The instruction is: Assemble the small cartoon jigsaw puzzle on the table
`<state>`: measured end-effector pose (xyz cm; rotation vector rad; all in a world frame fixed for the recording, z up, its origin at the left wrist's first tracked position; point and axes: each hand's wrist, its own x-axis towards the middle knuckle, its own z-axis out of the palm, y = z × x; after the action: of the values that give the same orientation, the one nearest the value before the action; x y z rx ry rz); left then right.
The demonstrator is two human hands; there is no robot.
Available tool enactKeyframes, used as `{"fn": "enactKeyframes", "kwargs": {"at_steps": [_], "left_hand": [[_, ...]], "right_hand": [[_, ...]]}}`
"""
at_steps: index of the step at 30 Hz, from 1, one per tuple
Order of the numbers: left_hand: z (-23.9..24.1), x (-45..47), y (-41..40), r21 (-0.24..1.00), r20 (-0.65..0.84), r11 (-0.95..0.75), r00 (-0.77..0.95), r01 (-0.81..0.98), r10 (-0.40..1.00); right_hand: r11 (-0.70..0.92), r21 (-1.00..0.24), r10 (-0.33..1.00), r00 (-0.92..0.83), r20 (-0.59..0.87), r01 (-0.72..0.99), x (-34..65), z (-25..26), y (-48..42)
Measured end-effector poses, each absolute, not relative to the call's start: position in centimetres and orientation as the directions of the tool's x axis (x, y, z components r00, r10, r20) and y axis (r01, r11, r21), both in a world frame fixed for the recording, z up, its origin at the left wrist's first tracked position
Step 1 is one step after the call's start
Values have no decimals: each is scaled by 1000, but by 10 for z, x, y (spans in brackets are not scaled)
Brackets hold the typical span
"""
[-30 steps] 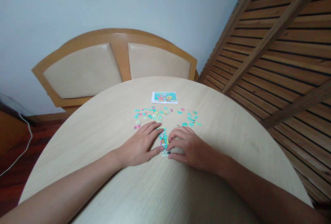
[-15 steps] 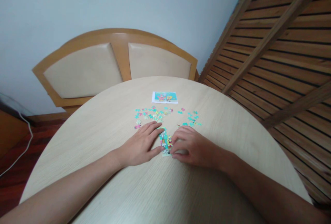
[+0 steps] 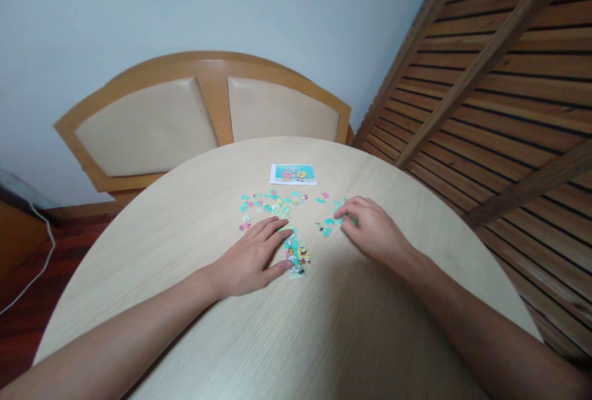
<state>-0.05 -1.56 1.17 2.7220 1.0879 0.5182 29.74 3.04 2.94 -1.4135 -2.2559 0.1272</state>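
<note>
A partly joined jigsaw puzzle point(image 3: 292, 251) with cartoon figures lies on the table in front of me. My left hand point(image 3: 252, 256) rests flat with its fingers stretched out, the index finger and thumb touching the puzzle's left edge. Over the loose turquoise jigsaw pieces point(image 3: 328, 222) to the right is my right hand point(image 3: 365, 224). Its fingers are bent, with a gap between thumb and index finger; several pieces there are partly covered by it. Nothing is visibly lifted in that hand.
More loose jigsaw pieces point(image 3: 263, 203) are scattered beyond my left hand. A picture card point(image 3: 296, 174) with the cartoon scene lies farther back on the round wooden table point(image 3: 203, 196). Behind the table stands a padded bench back point(image 3: 217, 98), with a slatted wooden panel point(image 3: 485, 79) at right.
My right hand has moved from the puzzle's right side to the loose pieces at the right, uncovering the yellow figure and a few pieces. My left hand has stayed in place.
</note>
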Motion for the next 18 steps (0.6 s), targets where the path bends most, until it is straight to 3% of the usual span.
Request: {"fn": "enactKeyframes", "kwargs": {"at_steps": [8,18], "left_hand": [[11,-1,-15,279,251,-720,675,636,694],[10,-1,-15,279,246,-716,673,641,698]], "right_hand": [[590,-265,799,-506,325,762,280,16,20],[625,-330,779,-539,319,708,274,22,15]]}}
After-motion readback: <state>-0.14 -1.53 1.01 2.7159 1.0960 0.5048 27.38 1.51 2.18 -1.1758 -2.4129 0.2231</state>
